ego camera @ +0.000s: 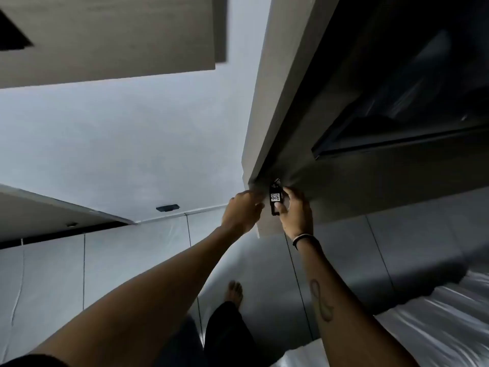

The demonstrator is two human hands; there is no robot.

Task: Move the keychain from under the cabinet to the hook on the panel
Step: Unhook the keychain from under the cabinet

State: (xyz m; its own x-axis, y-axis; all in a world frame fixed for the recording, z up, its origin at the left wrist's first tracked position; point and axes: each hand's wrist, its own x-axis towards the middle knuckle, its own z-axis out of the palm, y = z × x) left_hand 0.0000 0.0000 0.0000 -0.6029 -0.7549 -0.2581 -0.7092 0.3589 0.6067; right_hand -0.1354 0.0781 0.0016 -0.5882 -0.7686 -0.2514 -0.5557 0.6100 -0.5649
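Observation:
A black keychain tag [275, 199] with a white label hangs from a metal ring at the lower corner of a grey-brown cabinet panel [275, 83]. My right hand [293, 211] holds the tag, thumb pressed on its lower face and fingers behind it. My left hand [242, 211] rests against the panel's edge just left of the tag, fingers curled onto the corner. What the ring hangs on is hidden in shadow. Both arms reach forward and up from the bottom of the view.
A dark recess with a black frame [397, 102] fills the upper right. A white wall [127, 144] is on the left, another wooden cabinet [105, 35] at top left. Grey floor tiles [148, 255], my bare foot [234, 291] and a white bed sheet [436, 327] lie below.

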